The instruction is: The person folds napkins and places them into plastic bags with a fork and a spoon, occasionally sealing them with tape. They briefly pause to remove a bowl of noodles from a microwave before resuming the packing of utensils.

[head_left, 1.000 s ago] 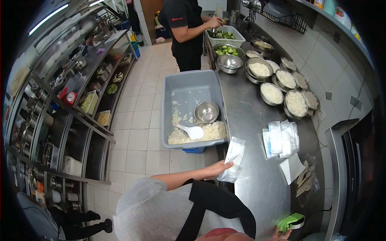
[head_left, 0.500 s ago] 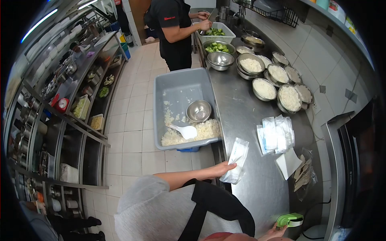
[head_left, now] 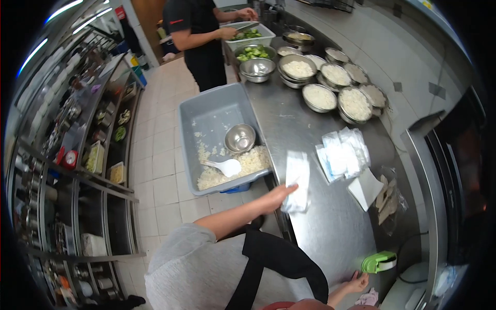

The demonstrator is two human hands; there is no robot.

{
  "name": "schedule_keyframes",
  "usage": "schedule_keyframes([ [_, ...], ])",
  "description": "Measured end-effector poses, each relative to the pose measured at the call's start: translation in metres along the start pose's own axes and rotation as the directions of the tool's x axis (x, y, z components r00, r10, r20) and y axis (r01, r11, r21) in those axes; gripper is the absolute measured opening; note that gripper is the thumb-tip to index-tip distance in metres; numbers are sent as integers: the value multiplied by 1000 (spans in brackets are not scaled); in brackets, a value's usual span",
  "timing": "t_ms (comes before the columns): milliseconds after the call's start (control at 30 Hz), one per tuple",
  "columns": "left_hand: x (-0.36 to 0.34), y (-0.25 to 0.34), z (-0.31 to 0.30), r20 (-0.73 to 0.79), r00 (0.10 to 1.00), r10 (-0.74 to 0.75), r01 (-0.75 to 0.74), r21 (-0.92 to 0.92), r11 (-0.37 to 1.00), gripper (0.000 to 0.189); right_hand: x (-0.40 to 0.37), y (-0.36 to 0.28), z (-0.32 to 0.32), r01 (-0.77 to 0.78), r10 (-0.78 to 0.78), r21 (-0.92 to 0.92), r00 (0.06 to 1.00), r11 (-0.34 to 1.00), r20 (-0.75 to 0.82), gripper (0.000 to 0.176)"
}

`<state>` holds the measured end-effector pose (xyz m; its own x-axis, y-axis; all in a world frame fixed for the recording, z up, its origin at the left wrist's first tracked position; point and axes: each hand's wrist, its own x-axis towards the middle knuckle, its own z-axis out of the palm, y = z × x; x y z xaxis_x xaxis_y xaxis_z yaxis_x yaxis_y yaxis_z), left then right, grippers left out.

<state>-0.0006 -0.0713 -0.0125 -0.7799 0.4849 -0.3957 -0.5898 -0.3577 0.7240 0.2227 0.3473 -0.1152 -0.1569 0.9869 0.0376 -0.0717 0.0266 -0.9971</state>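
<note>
A flat white packet in clear plastic (head_left: 298, 168) is held by the person's left hand (head_left: 276, 199) over the left edge of the long stainless-steel counter (head_left: 330, 227); its near part is gripped under the thumb, while the other fingers are mostly hidden. To its right, a strip of steel is left before the pile of similar white plastic packets (head_left: 343, 155) is reached. Wider room is offered on the near side, between the packet and the green plastic tape dispenser (head_left: 378, 262). Beside that dispenser the right hand (head_left: 356, 283) is placed, fingers bent; whether anything is pinched cannot be told. Along the counter's left edge, movement is bounded by the grey plastic tub (head_left: 217, 101); on the far right, by round metal bowls filled with rice (head_left: 319, 97).
</note>
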Motion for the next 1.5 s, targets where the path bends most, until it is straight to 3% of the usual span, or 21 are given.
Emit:
schedule_keyframes([
  [67,13,22,0,8,996,86,-85,-53,995,43,-21,-23,8,93,-89,-64,993,994,72,17],
  [133,26,33,1,-155,974,166,-173,-37,984,47,-53,-63,35,122,-110,-54,977,991,185,16],
  [200,5,65,20,-9,990,141,-141,-24,990,49,-79,-90,74,105,-149,143,927,984,345,15],
  [267,-2,76,27,2,982,188,-188,0,982,51,-109,-124,119,141,-211,176,843,974,494,11],
  [367,3,72,19,64,972,226,-225,-10,974,53,-148,-164,182,89,-257,260,628,961,735,12],
  [500,1,72,15,135,977,167,-175,46,983,56,-202,-203,251,245,-367,315,207,917,907,24],
  [600,-3,71,14,140,968,207,-218,62,974,54,-235,-209,284,245,-323,282,147,927,935,39],
  [700,-6,69,6,97,959,268,-271,27,962,53,-251,-200,303,389,-328,268,98,881,940,61],
  [800,4,59,-16,105,956,274,-278,22,960,55,-263,-191,315,416,-321,254,99,873,942,63],
  [867,6,59,-25,14,998,66,-66,14,998,56,-267,-174,320,414,-339,286,60,864,939,62],
  [1000,21,37,-46,-29,900,435,-409,291,865,57,-285,-157,338,447,-417,371,5,814,909,61],
  [1033,21,38,-53,-24,891,453,-427,289,857,57,-289,-160,336,597,-320,257,-1,760,948,62],
  [1067,20,36,-60,-44,934,355,-341,195,920,59,-286,-162,330,741,-212,125,24,660,977,64],
  [1133,6,40,-45,34,972,231,-229,-47,972,63,-270,-135,328,823,-171,53,54,566,984,72],
  [1167,8,35,-37,-81,974,212,-206,72,976,61,-258,-113,326,767,-25,-40,74,640,997,65],
  [1200,9,32,-33,-208,956,208,-167,199,966,59,-244,-77,322,602,54,-67,39,796,998,59],
  [1267,15,26,-35,24,974,224,-225,100,969,60,-236,-61,296,146,253,-240,-78,960,964,49],
  [1300,13,28,-29,8,980,200,-199,138,970,59,-240,-76,277,-105,356,-376,-169,921,919,45],
  [1400,13,28,-25,69,981,183,-194,218,956,56,-239,-67,249,-203,224,-254,-157,946,962,37],
  [1467,10,20,-16,130,967,220,-238,146,960,49,-230,-68,234,-173,241,-260,-119,950,963,35],
  [1500,3,13,-10,170,944,283,-319,256,912,45,-226,-66,227,-148,241,-253,-96,956,966,34],
])
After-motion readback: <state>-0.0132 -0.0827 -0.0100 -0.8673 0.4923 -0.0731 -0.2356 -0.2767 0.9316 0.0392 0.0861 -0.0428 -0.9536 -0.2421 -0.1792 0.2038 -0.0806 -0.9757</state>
